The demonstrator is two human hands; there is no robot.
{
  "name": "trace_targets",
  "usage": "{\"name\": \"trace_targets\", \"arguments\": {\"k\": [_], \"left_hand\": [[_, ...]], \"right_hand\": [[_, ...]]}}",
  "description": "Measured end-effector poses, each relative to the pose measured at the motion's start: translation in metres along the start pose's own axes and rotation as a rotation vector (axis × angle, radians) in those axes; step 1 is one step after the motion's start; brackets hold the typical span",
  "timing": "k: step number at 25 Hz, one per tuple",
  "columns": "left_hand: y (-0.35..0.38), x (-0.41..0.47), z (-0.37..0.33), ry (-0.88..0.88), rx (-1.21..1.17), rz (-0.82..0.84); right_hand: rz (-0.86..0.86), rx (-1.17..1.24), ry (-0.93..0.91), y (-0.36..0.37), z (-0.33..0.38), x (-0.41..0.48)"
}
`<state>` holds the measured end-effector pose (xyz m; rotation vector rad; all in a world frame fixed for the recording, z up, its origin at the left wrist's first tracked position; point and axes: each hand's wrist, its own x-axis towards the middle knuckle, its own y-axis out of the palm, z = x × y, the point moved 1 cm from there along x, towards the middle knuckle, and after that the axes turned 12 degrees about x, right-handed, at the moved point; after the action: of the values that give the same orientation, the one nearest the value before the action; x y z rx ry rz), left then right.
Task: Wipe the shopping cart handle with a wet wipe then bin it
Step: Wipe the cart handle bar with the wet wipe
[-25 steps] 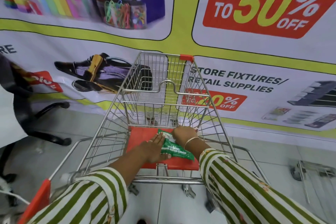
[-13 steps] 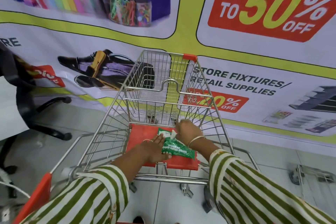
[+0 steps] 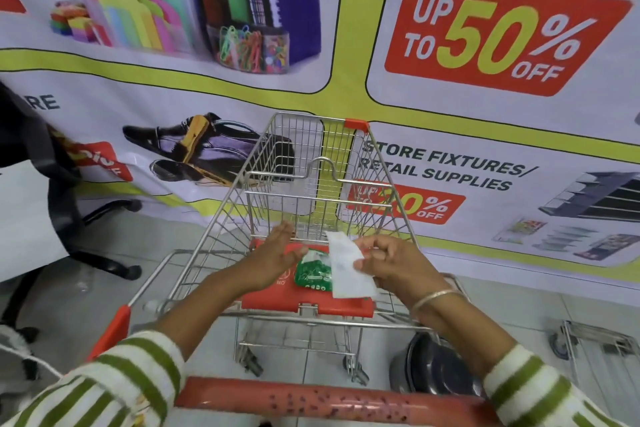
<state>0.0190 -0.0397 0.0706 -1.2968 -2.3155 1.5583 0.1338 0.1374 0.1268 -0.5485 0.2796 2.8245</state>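
Right-hand fingers (image 3: 372, 248) pinched together on the right edge of the wet wipe (image 3: 348, 269), which hangs limp just above and beyond the cart handle (image 3: 322, 399), over the red seat flap (image 3: 346, 305); left hand (image 3: 273, 260) has fingers straight and slightly apart, holding nothing, hovering over the far left of that flap, well beyond the handle. Green wipe pack (image 3: 310, 270) lies on the flap between the two hands, partly under the wipe, its flap looks peeled open. Handling guess: wipe is thin, soft, damp, near weightless, will fold and cling to itself, so an edge pinch is fine for carrying but for scrubbing better bunch it into the palm and wrap it around the handle; the glossy handle probably gives little friction, so grip firmly. Handle sits nearest the camera, red with dark speckles, both ends cut off by the striped sleeves (image 3: 114, 381), can't judge its full length or whether the specks are dirt or print. Dark round thing (image 3: 440, 367) on the floor just beyond the right end of the handle could be the bin, but its opening isn't shown, can't confirm. Wipe's lower corner blurs into the right hand (image 3: 394, 263), thumb contact unclear
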Motion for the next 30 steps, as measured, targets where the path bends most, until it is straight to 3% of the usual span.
{"name": "trace_targets", "arguments": {"k": [2,5,7,12,16,21,26,30], "left_hand": [[-0.006,-0.034,-0.002,0.017,-0.14,-0.098],[0.001,-0.09,0.001,0.0,-0.25,-0.213],[0.013,-0.122,0.002,-0.004,-0.229,-0.261],[0.041,-0.162,0.011,-0.08,0.197,-0.416],[0.051,-0.167,0.01,-0.126,0.444,-0.441],[0.052,-0.165,0.008,-0.154,0.466,-0.497],[0.054,-0.164,0.008,-0.148,0.429,-0.518],[0.053,-0.165,0.007,-0.151,0.444,-0.539]], "right_hand": [[-0.034,-0.151,-0.137,0.007,-0.006,-0.028],[-0.08,-0.812,-0.541,0.028,-0.034,-0.066],[-0.002,-1.047,-0.677,0.044,-0.058,-0.089],[0.059,-0.968,-0.721,0.048,-0.076,-0.118],[0.008,-1.006,-0.745,0.053,-0.078,-0.121],[0.131,-1.08,-0.887,0.088,-0.081,-0.103],[0.081,-1.141,-0.926,0.027,-0.081,-0.129],[0.185,-1.147,-1.025,0.073,-0.091,-0.105]]}}
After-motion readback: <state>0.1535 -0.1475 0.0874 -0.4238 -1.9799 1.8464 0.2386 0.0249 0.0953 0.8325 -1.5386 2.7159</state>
